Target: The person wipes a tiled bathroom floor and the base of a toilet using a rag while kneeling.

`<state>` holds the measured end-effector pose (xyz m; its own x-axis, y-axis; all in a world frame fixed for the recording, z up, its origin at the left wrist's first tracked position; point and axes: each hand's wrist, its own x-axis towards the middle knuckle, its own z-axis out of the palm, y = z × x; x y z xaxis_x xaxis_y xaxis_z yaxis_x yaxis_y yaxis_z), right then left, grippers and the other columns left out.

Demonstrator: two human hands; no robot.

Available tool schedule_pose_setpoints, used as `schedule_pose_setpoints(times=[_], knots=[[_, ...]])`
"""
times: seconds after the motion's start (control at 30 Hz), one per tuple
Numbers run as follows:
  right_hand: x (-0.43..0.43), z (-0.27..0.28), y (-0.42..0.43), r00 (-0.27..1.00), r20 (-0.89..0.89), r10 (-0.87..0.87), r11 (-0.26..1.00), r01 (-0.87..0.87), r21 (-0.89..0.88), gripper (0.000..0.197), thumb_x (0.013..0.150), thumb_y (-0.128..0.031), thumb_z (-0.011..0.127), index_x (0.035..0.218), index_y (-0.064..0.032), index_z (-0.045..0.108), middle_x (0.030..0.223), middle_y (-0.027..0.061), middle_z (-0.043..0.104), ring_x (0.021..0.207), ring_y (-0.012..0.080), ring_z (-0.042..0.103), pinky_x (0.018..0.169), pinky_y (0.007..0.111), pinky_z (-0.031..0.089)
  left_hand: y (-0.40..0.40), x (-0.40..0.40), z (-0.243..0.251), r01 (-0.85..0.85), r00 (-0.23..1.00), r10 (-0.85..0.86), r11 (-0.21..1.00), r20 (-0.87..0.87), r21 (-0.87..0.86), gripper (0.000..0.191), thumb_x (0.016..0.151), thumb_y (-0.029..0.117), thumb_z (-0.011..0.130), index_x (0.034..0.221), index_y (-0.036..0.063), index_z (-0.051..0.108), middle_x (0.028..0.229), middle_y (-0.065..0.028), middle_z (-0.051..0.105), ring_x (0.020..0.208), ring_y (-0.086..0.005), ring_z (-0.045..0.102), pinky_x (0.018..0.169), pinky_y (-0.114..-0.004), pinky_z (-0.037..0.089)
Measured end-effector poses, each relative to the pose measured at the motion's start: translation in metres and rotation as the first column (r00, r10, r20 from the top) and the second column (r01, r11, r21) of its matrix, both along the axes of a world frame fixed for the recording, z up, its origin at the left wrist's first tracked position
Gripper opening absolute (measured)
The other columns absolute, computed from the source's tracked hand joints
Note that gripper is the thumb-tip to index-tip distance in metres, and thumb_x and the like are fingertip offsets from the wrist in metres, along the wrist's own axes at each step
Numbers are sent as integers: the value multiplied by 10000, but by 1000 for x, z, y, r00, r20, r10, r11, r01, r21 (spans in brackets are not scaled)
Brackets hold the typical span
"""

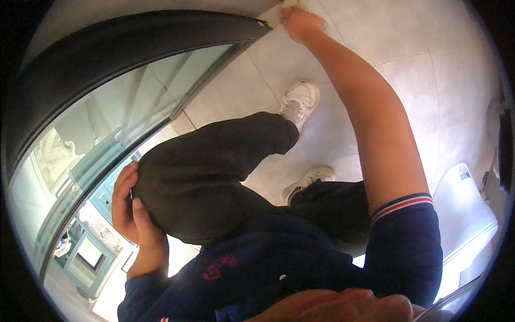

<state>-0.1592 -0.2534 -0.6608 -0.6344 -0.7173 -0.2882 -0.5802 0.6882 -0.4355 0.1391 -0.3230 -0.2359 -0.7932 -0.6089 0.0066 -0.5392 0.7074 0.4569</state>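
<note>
My left hand [134, 219] rests against the bent knee of my dark trousers [193, 177], its thumb apart from the fingers; its palm is hidden. On the right, my bare right arm reaches far forward. My right hand [299, 22] is closed on a pale, crumpled cloth [324, 24] at the floor, near the corner of a dark-framed glass door [149, 86]. The cloth's full shape is blurred and partly hidden by the fingers. My white shoes [301, 96] stand on the pale tiled floor [237, 88].
The dark door frame [161, 26] curves across the upper left, close to my left side. Teal cabinets [102, 201] and a teal-framed piece of furniture [86, 261] stand beyond at the lower left. A smooth white object [462, 221] stands at my right.
</note>
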Motion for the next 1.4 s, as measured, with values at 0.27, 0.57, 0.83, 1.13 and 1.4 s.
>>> schedule_pose_setpoints(times=[0.27,0.57,0.83,1.13,1.4], knots=[[16,-25,63,955,-213,207,975,-219,-33,320,870,-160,533,1182,-182,606,1212,77,599,1062,268,608,864,432,506,9,2,-1,-35,999,36,999,25,-40,368,894,235,477,1045,-81,591,1172,-253,605,1132,-342,564,1016,-428,395],[-60,-79,29,992,45,-115,957,122,-264,551,848,-169,509,1395,-128,456,1451,94,437,1291,310,433,1082,402,336,16,7,5,-46,999,45,998,-3,-45,375,889,238,461,1055,-69,597,1191,-251,601,1149,-341,557,1031,-428,386],[66,-9,24,989,91,118,992,-113,-52,316,927,-239,466,1215,-220,594,1284,48,562,1135,261,587,870,424,514,16,11,3,-54,998,53,999,-36,-8,362,887,210,459,1056,-81,591,1183,-257,601,1140,-339,563,1029,-428,388],[32,-22,195,970,-210,-121,991,105,-86,426,795,-87,565,1219,-125,584,1246,98,594,1084,281,589,891,420,480,16,11,1,-45,998,45,999,-46,-7,367,868,161,446,1078,-98,600,1204,-276,591,1144,-343,564,1042,-432,382],[-34,-50,212,577,-405,-709,642,766,-34,569,837,-246,552,1335,10,449,1405,180,453,1300,330,415,1079,423,326,15,18,-2,-69,996,68,997,-62,-17,365,879,201,458,1058,-84,599,1184,-251,609,1147,-330,563,1028,-412,390]])
